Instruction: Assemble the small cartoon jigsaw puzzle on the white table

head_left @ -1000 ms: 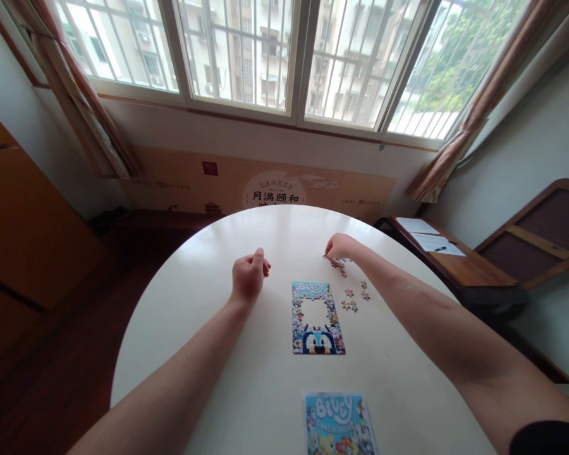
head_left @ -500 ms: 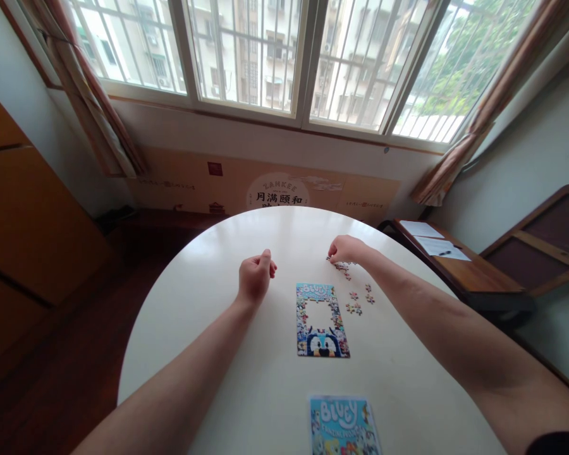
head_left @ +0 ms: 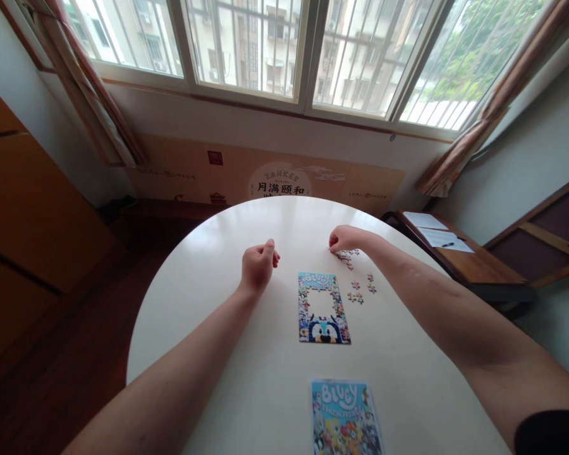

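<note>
On the white round table (head_left: 246, 379) lies a jigsaw puzzle (head_left: 323, 328), its border joined and a bare gap in its middle. My left hand (head_left: 258, 265) rests to the left of it, curled into a loose fist with the thumb on top; nothing shows in it. Beyond the puzzle, my right hand (head_left: 341, 239) pinches a small puzzle piece at the edge of a cluster of loose pieces (head_left: 349, 257). The fingers partly hide that piece. Several more loose puzzle pieces (head_left: 356, 297) are scattered to the right of the puzzle.
Nearest me lies a blue reference picture (head_left: 345, 417) with cartoon figures, cut off by the lower frame edge. A wooden side table (head_left: 478, 262) with papers (head_left: 444, 240) and a pen stands to the right. Barred windows and a printed board are behind the table.
My view has shifted slightly. My right hand stays at the far cluster, its fingers still pinched and moved only a little. My left fist keeps its place beside the puzzle.
</note>
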